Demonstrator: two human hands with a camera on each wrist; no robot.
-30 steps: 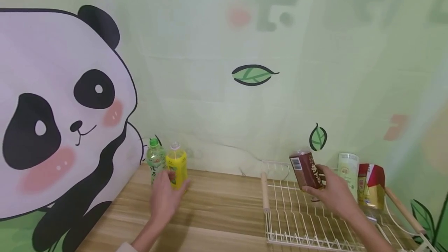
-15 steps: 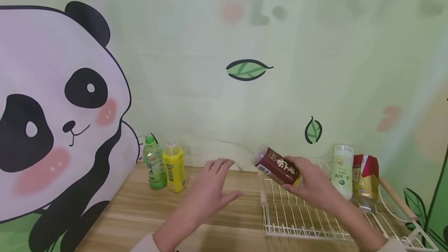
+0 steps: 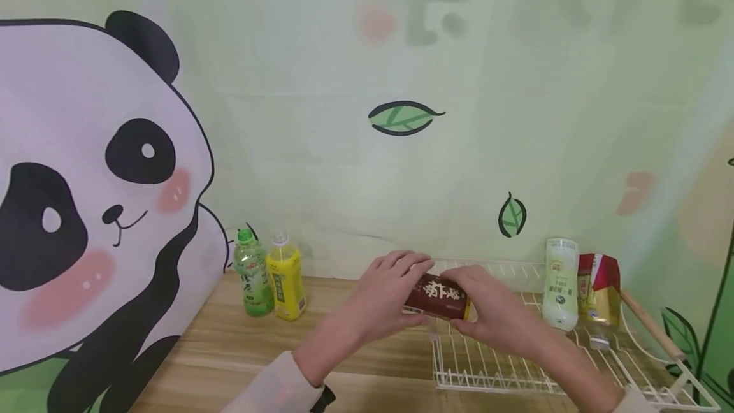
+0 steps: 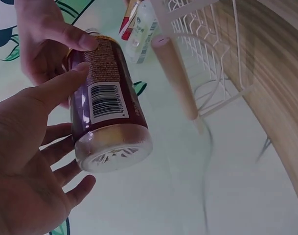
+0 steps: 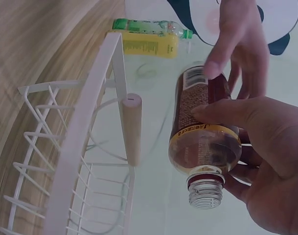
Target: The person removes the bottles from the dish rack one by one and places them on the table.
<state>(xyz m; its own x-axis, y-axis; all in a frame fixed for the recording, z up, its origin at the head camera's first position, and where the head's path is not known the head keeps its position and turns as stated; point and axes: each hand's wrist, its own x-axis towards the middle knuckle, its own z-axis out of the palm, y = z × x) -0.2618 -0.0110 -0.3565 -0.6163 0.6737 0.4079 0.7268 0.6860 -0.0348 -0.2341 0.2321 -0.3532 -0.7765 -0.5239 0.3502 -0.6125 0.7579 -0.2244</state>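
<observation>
A plastic bottle [image 3: 438,298] with a dark red label lies sideways between my hands, above the left edge of a white wire rack [image 3: 487,380]. My left hand [image 3: 387,292] grips its base end, with the thumb on the label near the barcode in the left wrist view. At the other end, my right hand [image 3: 496,304] holds the bottle near its shoulder. In the right wrist view the clear threaded bottle neck [image 5: 206,191] shows no cap. Both palms hide part of the label.
A green bottle [image 3: 255,279] and a yellow bottle [image 3: 287,284] stand at the back left of the wooden table [image 3: 241,362]. On the rack's right side are a pale green-white bottle [image 3: 561,285] and a red-and-gold container [image 3: 599,292]. A wooden rack handle [image 3: 654,327] rises at right.
My left hand has left the yellow bottle and moved right to grasp the red-labelled bottle. The right hand has carried that bottle left and tipped it from near upright to sideways.
</observation>
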